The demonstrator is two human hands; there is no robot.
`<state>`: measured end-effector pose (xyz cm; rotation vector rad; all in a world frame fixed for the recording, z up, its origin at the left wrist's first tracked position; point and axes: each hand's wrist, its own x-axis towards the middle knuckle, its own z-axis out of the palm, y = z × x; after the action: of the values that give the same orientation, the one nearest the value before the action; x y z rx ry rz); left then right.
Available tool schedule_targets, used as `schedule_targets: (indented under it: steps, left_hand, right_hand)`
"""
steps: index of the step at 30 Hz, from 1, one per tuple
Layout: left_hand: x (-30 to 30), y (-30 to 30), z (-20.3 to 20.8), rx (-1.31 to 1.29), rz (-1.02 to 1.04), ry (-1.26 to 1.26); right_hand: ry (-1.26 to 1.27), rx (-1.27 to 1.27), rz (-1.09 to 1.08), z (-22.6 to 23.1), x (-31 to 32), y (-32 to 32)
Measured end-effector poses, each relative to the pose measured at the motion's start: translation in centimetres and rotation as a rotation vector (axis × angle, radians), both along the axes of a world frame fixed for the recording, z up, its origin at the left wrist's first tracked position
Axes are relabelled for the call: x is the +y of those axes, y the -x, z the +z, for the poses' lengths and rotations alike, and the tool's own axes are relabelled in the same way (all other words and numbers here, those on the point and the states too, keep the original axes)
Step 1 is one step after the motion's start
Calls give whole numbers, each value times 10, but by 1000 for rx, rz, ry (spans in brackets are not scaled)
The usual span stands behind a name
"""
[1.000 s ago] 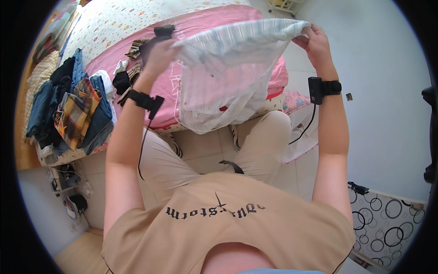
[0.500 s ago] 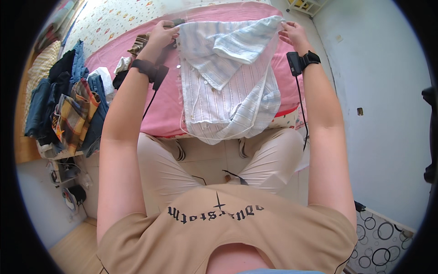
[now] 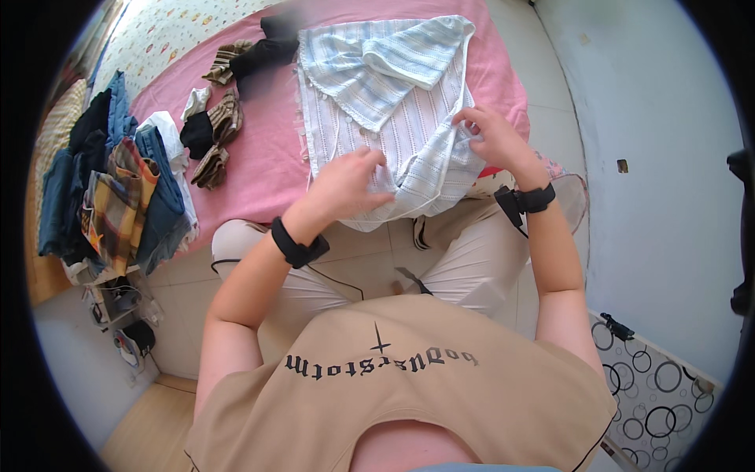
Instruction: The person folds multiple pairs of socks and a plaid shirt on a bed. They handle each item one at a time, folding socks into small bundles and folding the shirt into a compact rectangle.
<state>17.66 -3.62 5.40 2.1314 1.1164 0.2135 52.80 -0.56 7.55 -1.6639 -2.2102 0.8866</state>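
Note:
A white and light-blue striped shirt (image 3: 346,79) is spread on the pink sheet, with one part folded down across its upper half. Small buttons and a thin cord show on it. Over its lower left part is my left hand (image 3: 346,185), thumb and fingers apart, with nothing between them. My right hand (image 3: 501,141) is at the shirt's right edge, beside a bunched striped part. Its fingers are bent but apart, seemingly touching the cloth.
Left of the shirt on the pink sheet (image 3: 259,157) lie several small black and brown striped pieces (image 3: 212,134). Farther left is a row of clothes, including jeans (image 3: 161,212) and a plaid garment (image 3: 118,208). A pale wall (image 3: 645,102) stands at the right.
Both hands have let go of the shirt's far corners and come back toward me, the left to its lower part and the right to its right edge. The shirt's upper end now lies flat.

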Motion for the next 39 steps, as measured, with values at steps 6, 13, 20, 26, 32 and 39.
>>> schedule_targets:
  steps: [6, 13, 20, 26, 32, 39]
  left_hand:
    - [-68, -17, -30, 315, -87, -468]
    - [-45, 13, -49, -154, 115, -244]
    - [7, 72, -35, -540, 534, 389]
    - [0, 51, -3, -289, 222, -398]
    - [6, -4, 15, -253, -127, -49]
    - [1, -25, -9, -45, -181, -105]
  right_hand:
    - [-142, -100, 105, -6, -38, 30]
    - [-161, -49, 46, 16, -38, 36]
    - [-94, 246, 43, 19, 6, 63]
    - [33, 39, 124, -9, 39, 90]
    - [477, 175, 218, -6, 29, 87]
    - [323, 136, 227, -14, 16, 85]
